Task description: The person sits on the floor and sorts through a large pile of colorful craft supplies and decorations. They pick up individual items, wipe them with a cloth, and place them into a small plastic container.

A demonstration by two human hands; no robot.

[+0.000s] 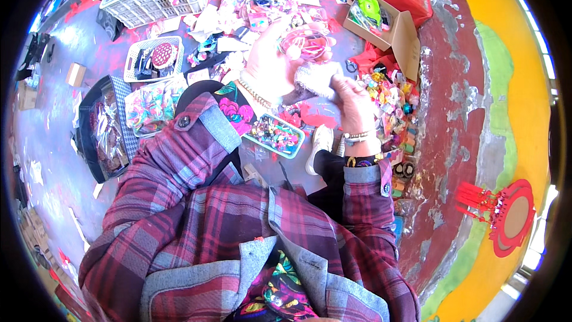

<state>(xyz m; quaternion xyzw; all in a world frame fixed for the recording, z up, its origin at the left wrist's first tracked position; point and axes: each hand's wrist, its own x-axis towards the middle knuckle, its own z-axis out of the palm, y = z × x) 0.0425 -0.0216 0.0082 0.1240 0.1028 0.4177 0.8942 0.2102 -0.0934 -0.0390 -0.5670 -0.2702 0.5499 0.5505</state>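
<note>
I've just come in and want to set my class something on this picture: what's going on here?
Someone in a plaid jacket is handling small goods. The right hand pinches a pale fuzzy piece. The left hand has a bunch of pink loops at its fingers; glare hides the exact grip. A tray of small colourful pieces lies nearer the body, colourful trinkets are heaped to the right, and an open cardboard box stands beyond them.

The left hand (269,65) held a bundle of pink loops (307,45) while the right hand (356,102) pinched a pale fuzzy piece (319,79), near a tray (301,142) of small colourful trinkets (271,133).
</note>
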